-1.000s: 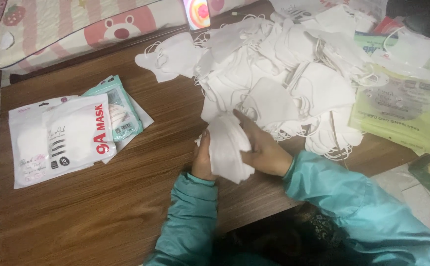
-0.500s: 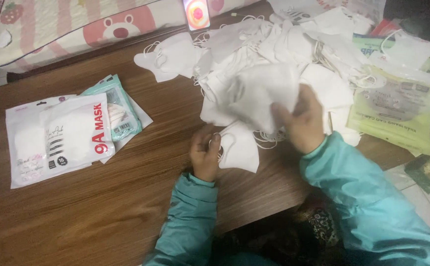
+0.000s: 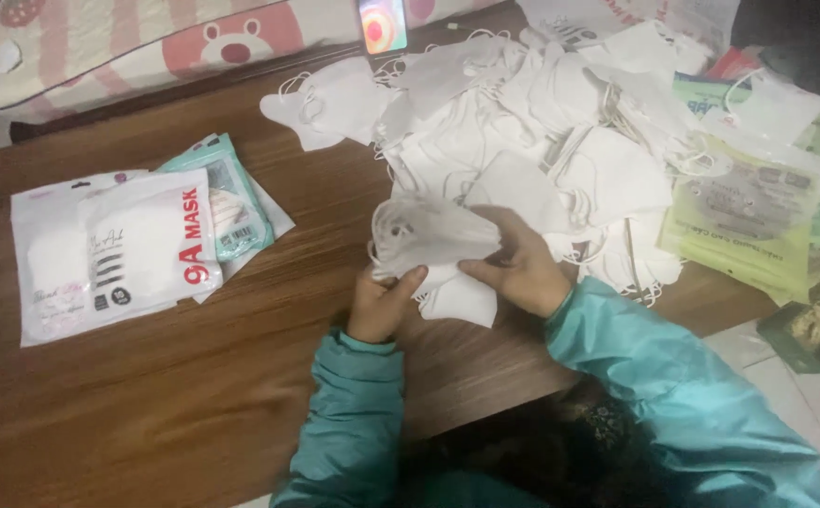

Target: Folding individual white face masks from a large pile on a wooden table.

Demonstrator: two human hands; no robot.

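Both hands met near the middle of the wooden table (image 3: pixel 147 395), a little toward its near edge, sharing one small stack of white masks (image 3: pixel 433 235). Left hand (image 3: pixel 384 303) was closed on the stack's lower left corner, thumb up over the top mask, fingers curled under. Right hand (image 3: pixel 521 268) gripped the stack's right side, thumb and fingers pinched along the lower right edge, the rest of the hand lying just right of the masks. The stack sat between the two hands, above the left and to the left of the right, tilted, ear loops hanging off its left end. Another folded white mask (image 3: pixel 462 301) lay flat on the table directly under the hands, touching or nearly touching them; could not tell which. Both sleeves were teal (image 3: pixel 673 376).

Behind the hands, a big loose heap of white masks (image 3: pixel 560 122) covered the far right part of the table, its near edge just beyond the right hand. One separate mask (image 3: pixel 330 99) lay at the heap's left, near the far edge. Yellow-green packets (image 3: pixel 753 221) sat at the right edge, partly under the heap. On the left side, well apart from the hands, a white packet (image 3: pixel 114 249) lay over a teal packet (image 3: pixel 231 202). A lit phone (image 3: pixel 384 23) stood at the far edge, with a pink striped cushion (image 3: pixel 147 47) behind the table.
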